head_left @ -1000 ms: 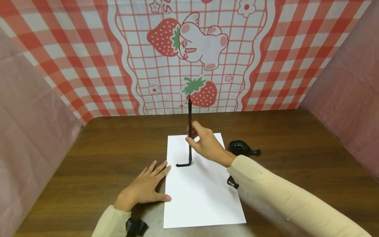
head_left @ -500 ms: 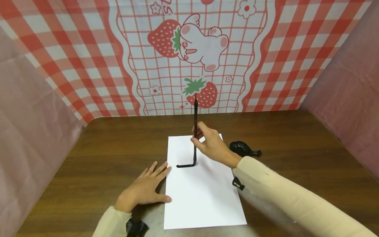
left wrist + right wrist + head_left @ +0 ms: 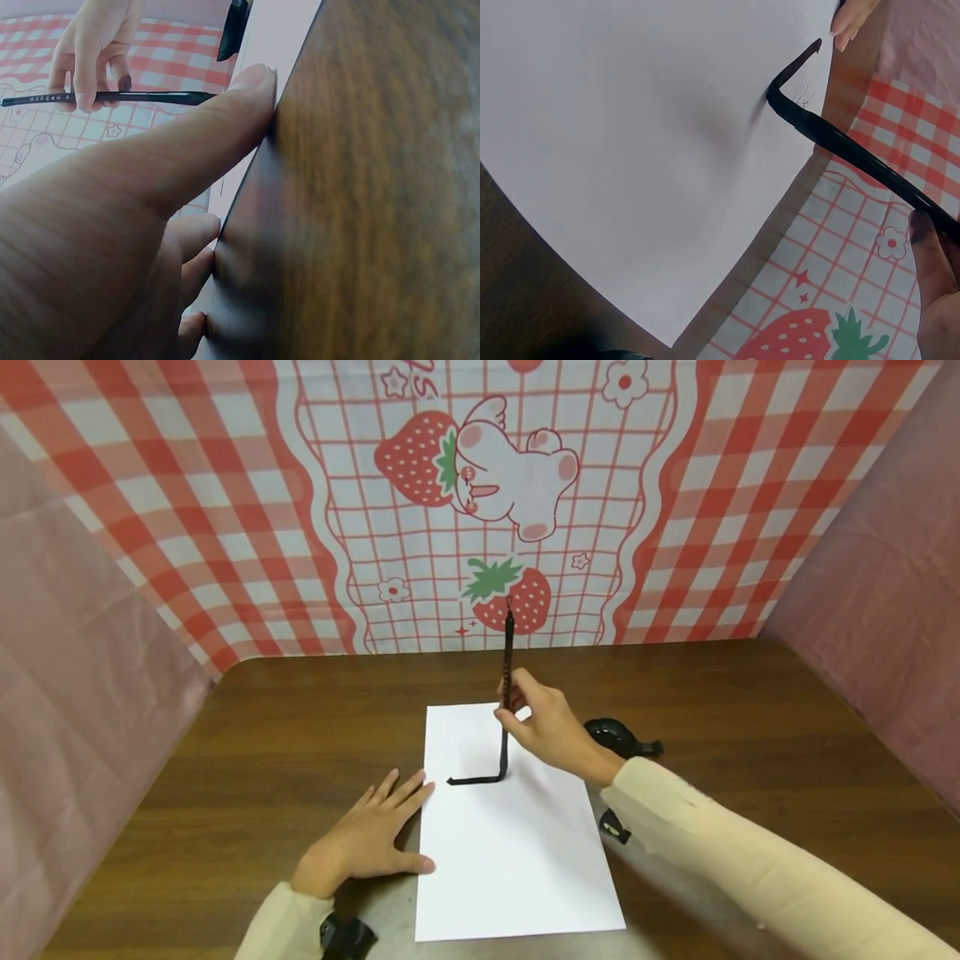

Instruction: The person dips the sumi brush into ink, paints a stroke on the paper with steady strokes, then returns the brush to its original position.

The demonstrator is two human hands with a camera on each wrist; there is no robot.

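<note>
My right hand pinches a dark calligraphy brush partway along its handle and holds it nearly upright. The bristles touch a white sheet of paper and bend there, as the right wrist view shows. A black ink stroke runs across the paper from near its left edge to the brush tip. One right fingertip has a dark stain. My left hand lies flat with fingers spread; its thumb and fingertips rest on the paper's left edge, and most of the palm is over the table.
A shiny black rounded object with a narrow neck lies right of the paper, near the right forearm. Brown wooden table surrounds the sheet. A red-and-white strawberry cloth hangs behind, with pink cloth at the sides.
My right hand has moved steadily to the right with the brush, and the ink stroke has grown longer behind it. The left hand has stayed in place.
</note>
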